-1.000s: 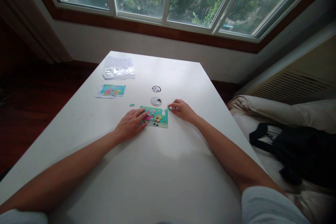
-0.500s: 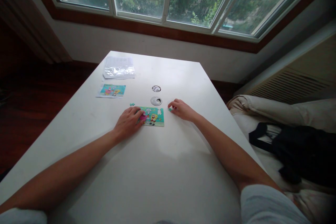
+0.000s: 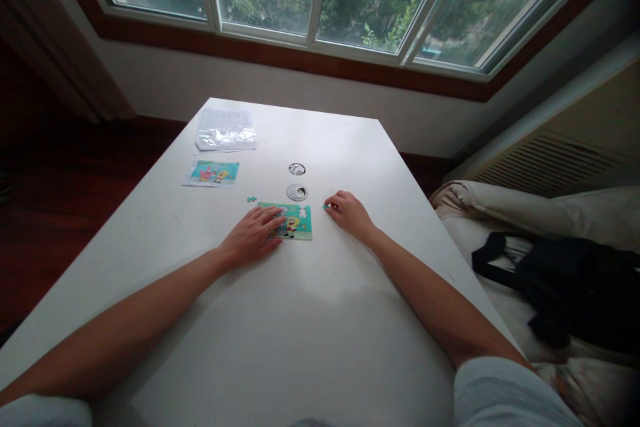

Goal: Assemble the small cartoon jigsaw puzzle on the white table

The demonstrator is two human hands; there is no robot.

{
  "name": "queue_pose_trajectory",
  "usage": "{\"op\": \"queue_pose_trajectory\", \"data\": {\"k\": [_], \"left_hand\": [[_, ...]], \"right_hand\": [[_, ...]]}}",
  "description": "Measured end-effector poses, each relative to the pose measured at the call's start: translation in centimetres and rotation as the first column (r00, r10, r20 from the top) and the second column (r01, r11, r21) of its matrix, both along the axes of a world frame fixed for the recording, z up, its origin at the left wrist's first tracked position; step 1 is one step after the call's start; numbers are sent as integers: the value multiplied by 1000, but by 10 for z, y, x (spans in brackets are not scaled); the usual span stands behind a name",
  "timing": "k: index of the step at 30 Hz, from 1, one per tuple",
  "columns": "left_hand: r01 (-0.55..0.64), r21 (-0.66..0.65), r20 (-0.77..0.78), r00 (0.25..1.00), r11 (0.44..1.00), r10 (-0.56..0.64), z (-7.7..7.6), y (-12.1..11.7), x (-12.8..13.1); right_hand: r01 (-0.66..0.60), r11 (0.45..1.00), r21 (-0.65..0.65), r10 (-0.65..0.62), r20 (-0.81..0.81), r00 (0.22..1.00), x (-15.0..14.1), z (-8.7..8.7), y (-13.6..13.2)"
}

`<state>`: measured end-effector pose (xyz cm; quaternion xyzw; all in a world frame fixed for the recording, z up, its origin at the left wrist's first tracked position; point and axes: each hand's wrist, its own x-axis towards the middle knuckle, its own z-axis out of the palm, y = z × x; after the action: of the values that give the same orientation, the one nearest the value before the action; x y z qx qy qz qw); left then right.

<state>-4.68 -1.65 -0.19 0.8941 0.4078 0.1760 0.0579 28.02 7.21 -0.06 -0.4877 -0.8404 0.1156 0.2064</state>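
A small colourful cartoon jigsaw puzzle (image 3: 299, 222) lies flat on the white table (image 3: 300, 320). My left hand (image 3: 253, 235) rests flat on the puzzle's left part, fingers stretched out over it. Just right of the puzzle, my right hand (image 3: 349, 211) has its fingers curled and pinches a tiny green puzzle piece (image 3: 325, 206) against the table. Another loose green piece (image 3: 251, 199) lies left of the puzzle's top corner.
A printed reference picture (image 3: 213, 173) and a clear plastic bag (image 3: 226, 129) lie at the far left of the table. Two round cable holes (image 3: 297, 181) sit behind the puzzle. A cushion with a black bag (image 3: 565, 283) is at the right. Windows are beyond.
The puzzle has slid a little to the left under my left hand, whose fingers now spread further over it. My right hand stays beside it with the small piece.
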Motion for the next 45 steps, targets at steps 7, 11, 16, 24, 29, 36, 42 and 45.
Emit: {"op": "queue_pose_trajectory", "data": {"k": [7,11,16,24,29,36,42,45], "left_hand": [[77,-50,-12,997,996,-78,5,-2,0],[129,-64,7,992,990,-129,8,-3,1],[143,-77,-24,989,987,-145,8,-2,1],[137,-71,-17,990,988,-139,6,-2,1],[133,-64,-29,990,989,-135,6,-2,2],[128,-64,-38,991,990,-131,5,-2,2],[120,-68,-69,990,990,-125,6,-2,2],[122,-68,-63,990,990,-126,7,-3,2]], "right_hand": [[-48,996,-75,43,-63,997,1,0,7],[-85,984,-153,55,-193,980,-9,2,0],[-183,960,-214,104,-334,937,-31,5,-11],[-184,962,-204,101,-358,928,-57,-4,-8],[-156,971,-181,93,-315,945,-60,-6,-6],[-153,982,-108,125,-225,966,-60,-3,-7],[-156,985,-70,139,-200,970,-61,-5,-9],[-141,989,-47,129,-199,971,-61,-8,-10]]}}
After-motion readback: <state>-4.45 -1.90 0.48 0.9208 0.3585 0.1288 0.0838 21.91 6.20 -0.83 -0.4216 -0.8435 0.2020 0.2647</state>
